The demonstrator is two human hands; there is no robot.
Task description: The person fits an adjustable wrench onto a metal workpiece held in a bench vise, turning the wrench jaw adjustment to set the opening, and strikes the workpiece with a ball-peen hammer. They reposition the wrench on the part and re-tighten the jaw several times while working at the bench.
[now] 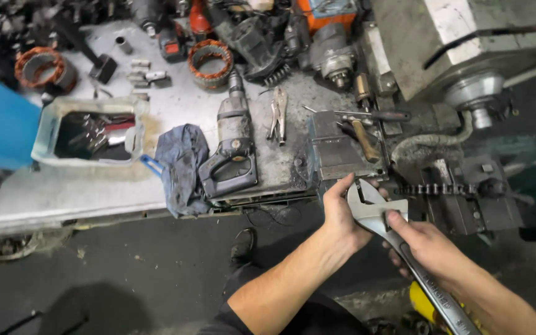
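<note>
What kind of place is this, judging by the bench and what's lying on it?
Most likely a repair or machine workshop. A grimy metal workbench carries an electric drill, locking pliers and copper-wound motor stators. The right hand and left hand hold a large adjustable wrench.

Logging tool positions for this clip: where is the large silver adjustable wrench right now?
In the head view, lower right: the large silver adjustable wrench is held in both hands, left hand at its head, right hand on the handle.

Both bare forearms reached up from six o'clock toward one o'clock. The left hand (pixel 340 214) was cupped, fingers curled forward, thumb raised. The right hand (pixel 426 243), at its three o'clock, was closed in a grip, thumb pressed flat.
</note>
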